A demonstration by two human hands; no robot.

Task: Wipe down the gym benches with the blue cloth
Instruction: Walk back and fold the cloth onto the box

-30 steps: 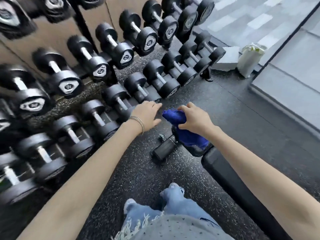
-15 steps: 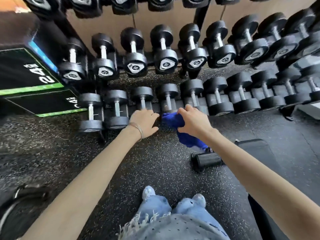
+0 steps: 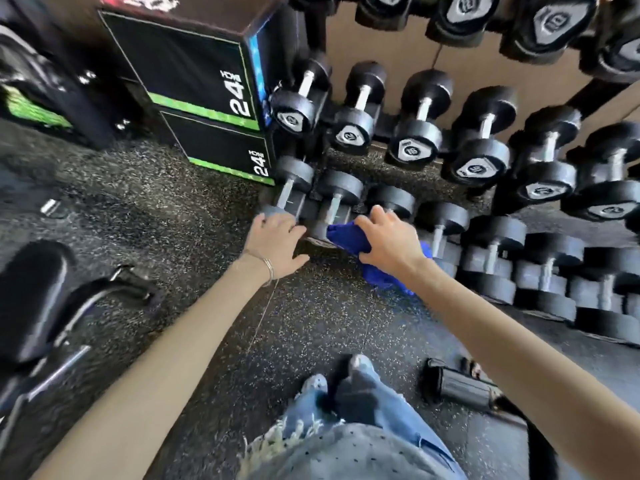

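My right hand (image 3: 389,242) is closed around the bunched blue cloth (image 3: 348,239), which sticks out to the left of the fist and hangs below the wrist. My left hand (image 3: 275,242) is held out beside it with fingers apart and nothing in it; a thin bracelet circles the wrist. Both hands hover above the speckled floor in front of the low dumbbell row. A black padded bench (image 3: 29,299) with metal legs shows at the left edge. The foot of another bench (image 3: 457,384) lies at the lower right.
A rack of black dumbbells (image 3: 478,147) fills the top and right. Two stacked black plyo boxes (image 3: 204,98) marked 24 stand at the upper left. Dark speckled rubber floor (image 3: 194,258) spreads between them. My jeans and shoes (image 3: 346,386) are at the bottom centre.
The view has swung left: the bench under the cloth has slid away to the lower right, and the plyo boxes and a second bench have come in at the left. Both hands keep their pose.
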